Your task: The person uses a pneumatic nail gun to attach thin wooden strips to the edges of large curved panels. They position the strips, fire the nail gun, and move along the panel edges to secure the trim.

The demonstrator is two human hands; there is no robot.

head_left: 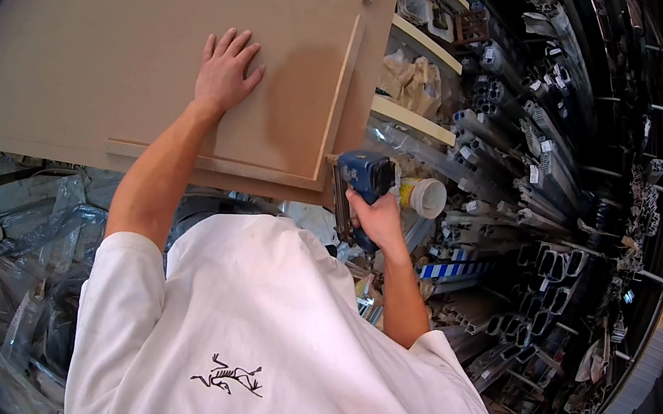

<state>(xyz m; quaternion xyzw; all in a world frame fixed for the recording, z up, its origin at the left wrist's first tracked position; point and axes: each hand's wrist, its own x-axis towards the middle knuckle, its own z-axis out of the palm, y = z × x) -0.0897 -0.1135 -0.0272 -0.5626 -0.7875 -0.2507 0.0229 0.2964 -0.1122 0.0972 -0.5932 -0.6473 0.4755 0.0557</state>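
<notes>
Nailer [367, 175] gripped in the right hand [377, 216] should sit square to the strip [340, 97] — left hand [224, 80] spread flat, bracing the board [116, 59].

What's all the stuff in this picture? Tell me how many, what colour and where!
Board: 1, brown, top, under the left hand
Wood strips: at least 3, light brown, along the board's edges
Nail gun: 1, dark blue and black, at the board's near right corner
Tub: 1, white, right of the nail gun
Beams: 3, cream, right of the board
Crate: 1, brown, upper right
Striped strip: 1, blue and white, right of the right forearm
Long bars: too many to count, grey and dark, right side
Plastic sheeting: can't count, clear, left side
T-shirt: 1, white, bottom middle
Left hand: 1, bare, flat on the board
Right hand: 1, bare, gripping the nail gun
</notes>
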